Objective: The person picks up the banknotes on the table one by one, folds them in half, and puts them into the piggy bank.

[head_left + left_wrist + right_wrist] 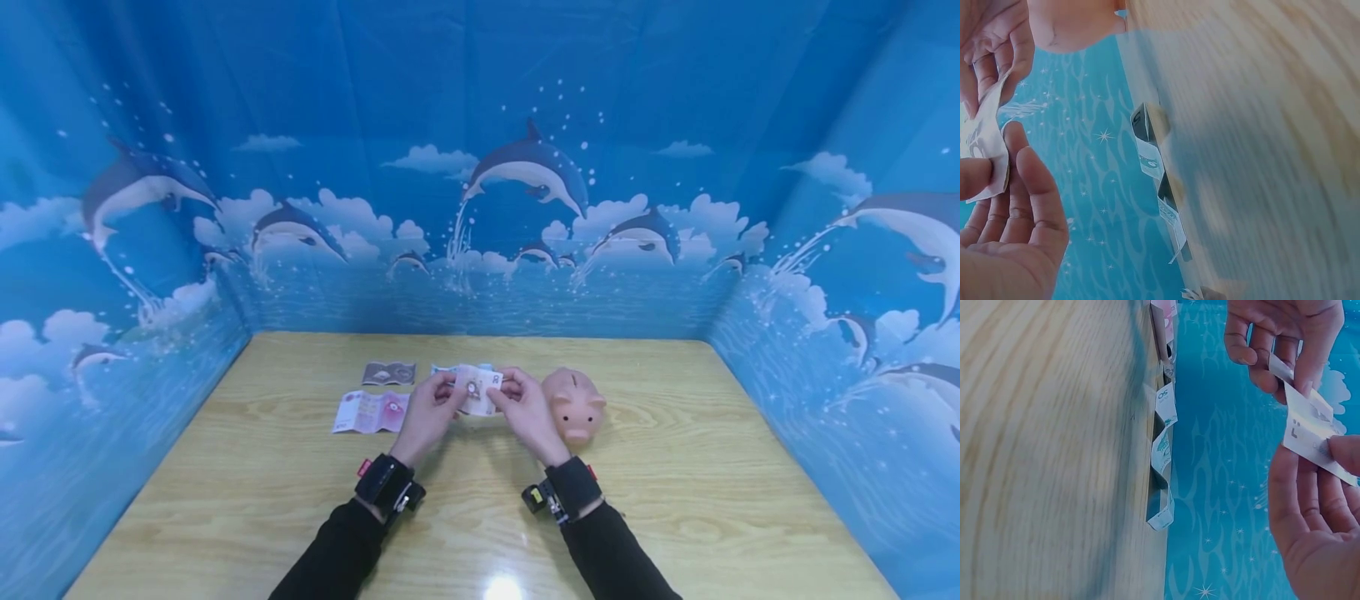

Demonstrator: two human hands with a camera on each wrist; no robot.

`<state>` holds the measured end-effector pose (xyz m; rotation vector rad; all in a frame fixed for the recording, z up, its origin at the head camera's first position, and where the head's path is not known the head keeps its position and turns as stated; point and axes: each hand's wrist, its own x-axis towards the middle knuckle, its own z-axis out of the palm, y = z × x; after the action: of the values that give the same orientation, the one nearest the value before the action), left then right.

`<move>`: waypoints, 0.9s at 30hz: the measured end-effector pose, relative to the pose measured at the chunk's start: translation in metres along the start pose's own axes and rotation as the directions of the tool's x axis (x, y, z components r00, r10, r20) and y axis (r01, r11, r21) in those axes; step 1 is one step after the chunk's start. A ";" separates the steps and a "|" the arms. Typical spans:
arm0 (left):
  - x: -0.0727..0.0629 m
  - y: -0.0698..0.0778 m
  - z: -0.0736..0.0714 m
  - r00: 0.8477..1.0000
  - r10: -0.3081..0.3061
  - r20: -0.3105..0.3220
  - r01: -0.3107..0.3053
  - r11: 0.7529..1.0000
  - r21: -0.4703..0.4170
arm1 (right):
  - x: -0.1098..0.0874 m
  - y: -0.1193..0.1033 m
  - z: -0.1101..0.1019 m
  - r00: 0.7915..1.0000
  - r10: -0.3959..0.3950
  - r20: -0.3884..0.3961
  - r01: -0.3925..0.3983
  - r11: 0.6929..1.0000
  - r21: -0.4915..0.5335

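Both hands hold a creased banknote [477, 389] up in front of the body, above the table. My left hand [433, 410] pinches its left end, thumb on the near face and fingers behind. At the right end, my right hand [528, 410] grips it the same way. In the right wrist view the note [1310, 428] bends along its folds. A blue-green banknote [1164, 450], folded in zigzags, stands on the table beyond the hands; the held note partly covers it in the head view. Just right of my right hand sits a pink piggy bank [576, 408] with a slot on top.
Left of the hands, a pink banknote [369, 412] lies creased on the wooden table [697, 483]. Behind it lies a grey-brown banknote [388, 373]. A blue dolphin-print curtain [465, 292] encloses the table at the back and sides.
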<state>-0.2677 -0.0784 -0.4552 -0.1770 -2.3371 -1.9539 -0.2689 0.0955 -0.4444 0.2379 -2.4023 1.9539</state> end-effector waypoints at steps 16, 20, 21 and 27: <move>0.001 -0.001 -0.001 0.998 0.028 -0.055 -0.024 0.998 0.062 | 0.000 -0.001 0.000 1.000 -0.002 0.000 0.002 0.999 0.032; 0.000 0.000 0.000 0.993 0.073 -0.089 -0.066 0.995 0.080 | 0.002 0.000 0.000 0.999 0.021 -0.047 -0.021 1.000 0.015; 0.000 0.000 0.000 0.992 0.088 -0.092 -0.080 0.993 0.085 | 0.002 0.000 0.000 0.998 0.026 -0.057 -0.025 1.000 0.016; -0.004 0.000 0.005 0.978 0.194 -0.072 -0.180 0.970 0.165 | -0.002 -0.009 -0.001 0.998 0.020 -0.052 -0.018 0.999 0.035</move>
<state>-0.2637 -0.0737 -0.4564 -0.2831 -2.3123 -1.6497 -0.2659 0.0947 -0.4359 0.1635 -2.3499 1.9850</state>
